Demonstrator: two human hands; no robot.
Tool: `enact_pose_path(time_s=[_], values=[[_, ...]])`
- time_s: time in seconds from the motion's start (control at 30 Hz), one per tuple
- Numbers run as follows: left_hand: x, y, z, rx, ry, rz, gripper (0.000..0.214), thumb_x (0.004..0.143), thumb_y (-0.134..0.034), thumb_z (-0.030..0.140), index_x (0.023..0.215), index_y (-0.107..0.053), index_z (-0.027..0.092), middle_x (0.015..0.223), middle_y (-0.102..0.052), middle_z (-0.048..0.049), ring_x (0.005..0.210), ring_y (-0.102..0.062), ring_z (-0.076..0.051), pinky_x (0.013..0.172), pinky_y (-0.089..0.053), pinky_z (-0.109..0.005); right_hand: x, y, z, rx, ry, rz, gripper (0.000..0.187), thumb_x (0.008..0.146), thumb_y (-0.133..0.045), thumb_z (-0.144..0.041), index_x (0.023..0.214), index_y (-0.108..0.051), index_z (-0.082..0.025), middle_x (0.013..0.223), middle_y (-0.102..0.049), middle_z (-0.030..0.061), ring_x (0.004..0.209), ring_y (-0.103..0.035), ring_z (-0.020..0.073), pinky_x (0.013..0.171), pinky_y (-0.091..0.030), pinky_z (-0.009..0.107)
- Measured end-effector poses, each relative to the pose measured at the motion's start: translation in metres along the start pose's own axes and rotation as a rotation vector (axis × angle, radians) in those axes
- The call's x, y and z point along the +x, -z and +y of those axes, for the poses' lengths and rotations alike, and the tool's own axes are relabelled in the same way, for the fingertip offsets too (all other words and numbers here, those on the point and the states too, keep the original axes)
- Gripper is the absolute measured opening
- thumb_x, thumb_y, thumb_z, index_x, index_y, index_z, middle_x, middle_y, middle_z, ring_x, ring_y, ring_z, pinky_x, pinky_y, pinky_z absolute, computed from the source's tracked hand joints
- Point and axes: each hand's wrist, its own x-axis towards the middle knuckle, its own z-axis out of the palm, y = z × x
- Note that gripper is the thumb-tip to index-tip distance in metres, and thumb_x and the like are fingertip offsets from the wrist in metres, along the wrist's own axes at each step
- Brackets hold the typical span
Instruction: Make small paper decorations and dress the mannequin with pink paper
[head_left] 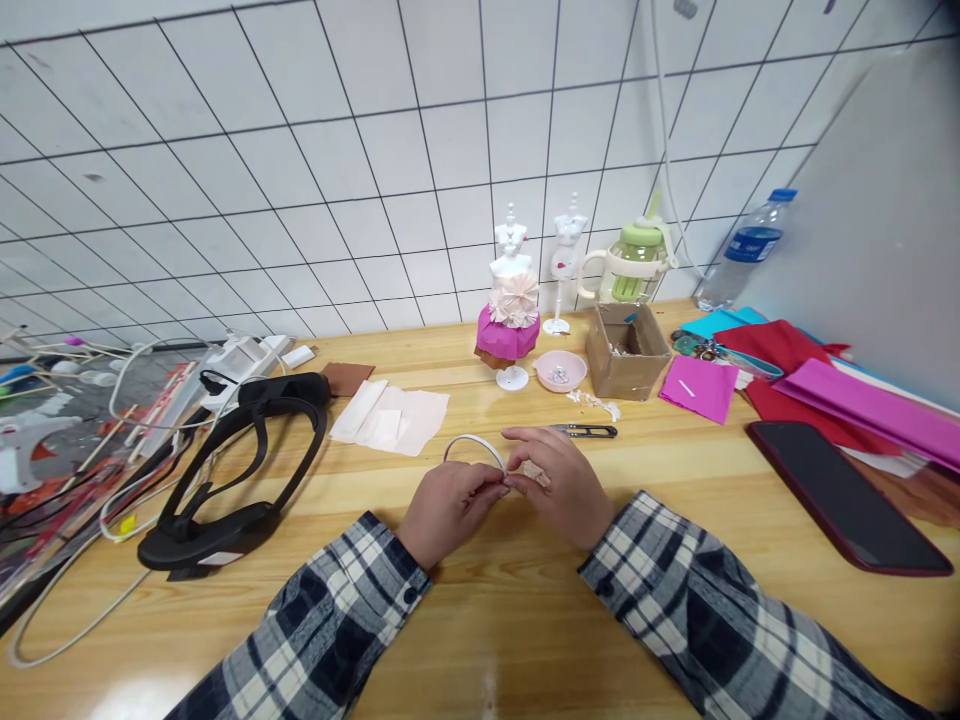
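A narrow white strip (478, 438) arches up from my fingers in a loop over the table. My left hand (448, 512) is closed in a pinch on it, thumb and forefinger together. At the same spot the thumb of my right hand (564, 487) meets the strip's end, its fingers curled in a pinch. The exact material of the strip is too small to tell. Just beyond my right hand lies a pair of black thread snips (589, 431). A small white dress form (511, 262) wearing a pale pleated top and magenta skirt stands behind the strip.
Further back are a pink dish (561, 371) of small beads, a cardboard box (628, 352), a second dress form (566, 262) and a green-lidded cup (634, 262). A phone (847, 495) and fabric pieces (699, 388) lie right; a black headset (247, 480) and cables lie left.
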Motion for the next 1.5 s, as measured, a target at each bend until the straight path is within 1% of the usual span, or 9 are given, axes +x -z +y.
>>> enact_pose_path(time_s=[0.3, 0.37, 0.47, 0.6, 0.77, 1.07, 1.23, 1.33, 1.5], values=[[-0.002, 0.003, 0.000, -0.120, -0.009, 0.037, 0.019, 0.089, -0.053, 0.028, 0.102, -0.063, 0.021, 0.077, -0.069, -0.0018, 0.070, -0.063, -0.014, 0.067, -0.047, -0.025, -0.001, 0.002, -0.004, 0.096, -0.065, 0.103, 0.010, 0.090, -0.055, -0.028, 0.082, -0.055, -0.022, 0.104, -0.068, 0.0072, 0.096, -0.061, 0.0215, 0.085, -0.050, 0.039], [-0.002, 0.003, 0.000, -0.122, 0.013, 0.056, 0.014, 0.090, -0.052, 0.028, 0.094, -0.064, 0.020, 0.074, -0.068, -0.0010, 0.067, -0.062, -0.013, 0.064, -0.046, -0.024, -0.002, 0.001, -0.005, 0.108, -0.086, 0.137, 0.009, 0.089, -0.057, -0.028, 0.095, -0.057, -0.022, 0.104, -0.067, 0.0074, 0.092, -0.061, 0.0204, 0.079, -0.052, 0.036], [-0.002, 0.002, 0.001, -0.090, 0.016, 0.060, 0.014, 0.090, -0.052, 0.027, 0.088, -0.064, 0.020, 0.072, -0.068, -0.0008, 0.066, -0.062, -0.013, 0.063, -0.045, -0.024, -0.002, 0.000, -0.006, 0.073, -0.072, 0.129, 0.033, 0.087, -0.060, -0.029, 0.119, -0.055, -0.022, 0.115, -0.064, 0.0085, 0.096, -0.061, 0.0209, 0.080, -0.053, 0.036], [-0.001, 0.003, 0.001, -0.088, 0.052, 0.030, 0.016, 0.090, -0.052, 0.029, 0.088, -0.065, 0.021, 0.072, -0.070, -0.0007, 0.066, -0.063, -0.014, 0.062, -0.045, -0.024, -0.001, 0.002, -0.006, -0.026, -0.013, 0.105, 0.008, 0.089, -0.058, -0.028, 0.093, -0.065, -0.024, 0.108, -0.067, 0.0053, 0.101, -0.060, 0.0221, 0.090, -0.048, 0.040], [0.000, 0.004, -0.004, -0.115, 0.113, 0.061, 0.018, 0.090, -0.051, 0.030, 0.087, -0.066, 0.021, 0.073, -0.070, -0.0011, 0.067, -0.063, -0.014, 0.062, -0.046, -0.024, 0.001, 0.005, -0.005, -0.043, -0.016, 0.117, 0.011, 0.090, -0.059, -0.028, 0.082, -0.064, -0.022, 0.099, -0.069, 0.0046, 0.093, -0.060, 0.0203, 0.085, -0.047, 0.037], [0.004, 0.002, 0.001, -0.164, 0.172, 0.240, 0.018, 0.086, -0.053, 0.028, 0.079, -0.067, 0.018, 0.065, -0.063, -0.0004, 0.060, -0.056, -0.013, 0.056, -0.042, -0.023, 0.001, 0.002, -0.018, -0.069, 0.021, 0.140, 0.016, 0.093, -0.054, -0.029, 0.082, -0.061, -0.021, 0.090, -0.068, 0.0044, 0.085, -0.058, 0.0195, 0.080, -0.044, 0.035], [0.009, 0.015, -0.037, -0.209, 0.409, 0.532, 0.024, 0.091, -0.048, 0.034, 0.091, -0.066, 0.018, 0.066, -0.062, 0.0004, 0.062, -0.057, -0.014, 0.062, -0.047, -0.026, 0.003, 0.013, -0.011, 0.034, -0.043, 0.234, 0.013, 0.092, -0.056, -0.027, 0.082, -0.060, -0.020, 0.090, -0.066, 0.0046, 0.088, -0.059, 0.0187, 0.081, -0.044, 0.032], [0.015, 0.021, -0.066, 0.021, 0.216, 0.357, 0.019, 0.087, -0.058, 0.034, 0.088, -0.072, 0.022, 0.092, -0.069, -0.0043, 0.090, -0.061, -0.020, 0.101, -0.039, -0.044, 0.005, 0.014, -0.003, 0.114, -0.138, 0.182, 0.013, 0.091, -0.058, -0.028, 0.080, -0.060, -0.020, 0.090, -0.065, 0.0039, 0.086, -0.058, 0.0179, 0.075, -0.044, 0.030], [0.016, 0.014, -0.066, 0.192, 0.162, 0.146, 0.028, 0.086, -0.059, 0.031, 0.110, -0.068, 0.020, 0.107, -0.064, -0.0104, 0.104, -0.055, -0.026, 0.105, -0.032, -0.054, 0.005, 0.004, 0.002, 0.183, -0.264, 0.055, 0.013, 0.090, -0.056, -0.024, 0.079, -0.056, -0.019, 0.081, -0.059, 0.0017, 0.075, -0.053, 0.0159, 0.067, -0.041, 0.028]])
